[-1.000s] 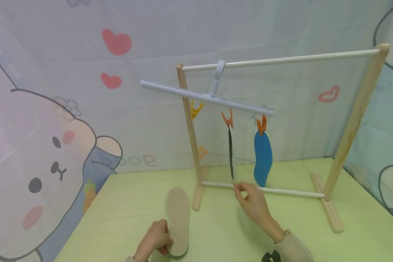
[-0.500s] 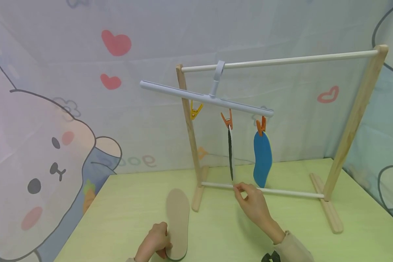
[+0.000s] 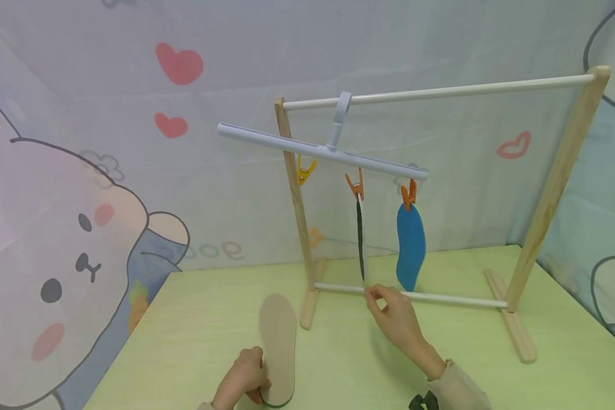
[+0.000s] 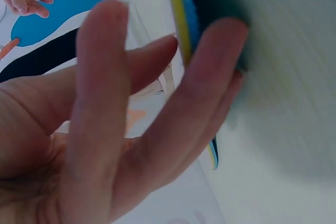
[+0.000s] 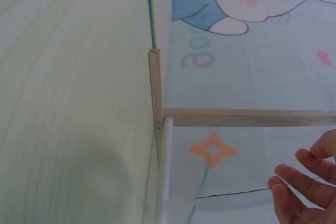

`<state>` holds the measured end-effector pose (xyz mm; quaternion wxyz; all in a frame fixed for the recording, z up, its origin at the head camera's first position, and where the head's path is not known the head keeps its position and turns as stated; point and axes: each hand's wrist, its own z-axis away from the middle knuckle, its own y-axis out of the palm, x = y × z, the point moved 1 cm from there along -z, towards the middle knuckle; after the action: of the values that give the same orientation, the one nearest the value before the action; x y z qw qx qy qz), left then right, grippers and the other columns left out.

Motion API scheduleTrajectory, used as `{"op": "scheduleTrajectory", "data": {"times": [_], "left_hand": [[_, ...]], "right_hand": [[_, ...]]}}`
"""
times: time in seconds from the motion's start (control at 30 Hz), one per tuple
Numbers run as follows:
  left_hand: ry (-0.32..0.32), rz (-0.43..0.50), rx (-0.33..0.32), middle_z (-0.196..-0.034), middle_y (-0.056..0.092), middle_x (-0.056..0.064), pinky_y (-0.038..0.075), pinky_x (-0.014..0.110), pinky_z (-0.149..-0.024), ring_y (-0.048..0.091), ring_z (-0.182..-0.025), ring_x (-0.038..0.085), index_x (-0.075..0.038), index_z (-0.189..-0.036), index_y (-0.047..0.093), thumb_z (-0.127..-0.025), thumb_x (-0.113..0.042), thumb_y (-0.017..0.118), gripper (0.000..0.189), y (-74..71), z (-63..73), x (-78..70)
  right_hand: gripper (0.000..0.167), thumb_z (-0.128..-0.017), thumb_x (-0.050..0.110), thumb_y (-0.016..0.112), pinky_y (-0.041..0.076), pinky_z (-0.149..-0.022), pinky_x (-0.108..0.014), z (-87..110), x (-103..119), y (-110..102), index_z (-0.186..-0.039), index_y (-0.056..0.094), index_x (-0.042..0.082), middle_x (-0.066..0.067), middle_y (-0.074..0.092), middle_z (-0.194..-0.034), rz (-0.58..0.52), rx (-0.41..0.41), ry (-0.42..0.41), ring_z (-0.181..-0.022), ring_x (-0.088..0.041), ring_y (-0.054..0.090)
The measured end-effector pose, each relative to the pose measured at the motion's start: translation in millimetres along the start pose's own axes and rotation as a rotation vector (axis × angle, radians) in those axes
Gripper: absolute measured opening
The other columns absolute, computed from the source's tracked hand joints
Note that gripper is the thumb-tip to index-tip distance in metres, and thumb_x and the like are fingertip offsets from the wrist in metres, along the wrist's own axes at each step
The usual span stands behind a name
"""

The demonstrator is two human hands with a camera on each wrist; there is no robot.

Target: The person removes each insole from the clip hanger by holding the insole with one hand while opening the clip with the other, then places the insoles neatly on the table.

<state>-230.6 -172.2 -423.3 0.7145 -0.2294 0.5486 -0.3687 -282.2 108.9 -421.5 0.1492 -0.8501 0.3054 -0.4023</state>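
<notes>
Pale cartoon-printed cloth with a rabbit and red hearts walls in a light green tabletop [image 3: 200, 336], on which stands a wooden drying rack with a white top rail [image 3: 441, 92] and a white lower crossbar [image 3: 451, 299]. From the top rail hangs a grey plastic clip hanger bar [image 3: 318, 151] carrying three pegs: a yellow peg [image 3: 306, 171] at the left holding nothing, an orange peg in the middle [image 3: 355, 185] gripping a dark insole seen edge-on [image 3: 360, 239], and an orange peg at the right [image 3: 409, 195] gripping a blue foam insole [image 3: 411, 246]. So two insoles appear hung and one peg is free. A beige flat insole [image 3: 278, 341] lies on the near part of the table, left of the rack's left foot; the left hand [image 3: 242, 380] curls its fingers round the near heel end of it, with the heel seeming slightly raised and the toe on the table. The right hand [image 3: 396, 320] reaches to the lower crossbar just below the dark insole, thumb and forefinger closed at its lower tip or at the bar; which of the two I cannot tell. Judging from this, hanging the beige insole on the yellow peg is what remains.
</notes>
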Motion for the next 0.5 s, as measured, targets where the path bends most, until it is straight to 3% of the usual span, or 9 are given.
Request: {"op": "scheduleTrajectory", "data": {"times": [0.5], "left_hand": [[0.025,-0.013,0.023,-0.078,0.051,0.027,0.053,0.026,-0.044,0.061,-0.045,0.025,0.011,-0.085,0.045,-0.068,0.013,0.066,0.028,-2.6,2.5,-1.1]], "right_hand": [[0.006,-0.082,0.01,0.061,0.043,-0.046,-0.014,-0.3,-0.3,0.7,-0.085,0.067,0.01,-0.004,0.066,-0.078,-0.01,0.006,0.005,-0.06,-0.009,0.055]]}}
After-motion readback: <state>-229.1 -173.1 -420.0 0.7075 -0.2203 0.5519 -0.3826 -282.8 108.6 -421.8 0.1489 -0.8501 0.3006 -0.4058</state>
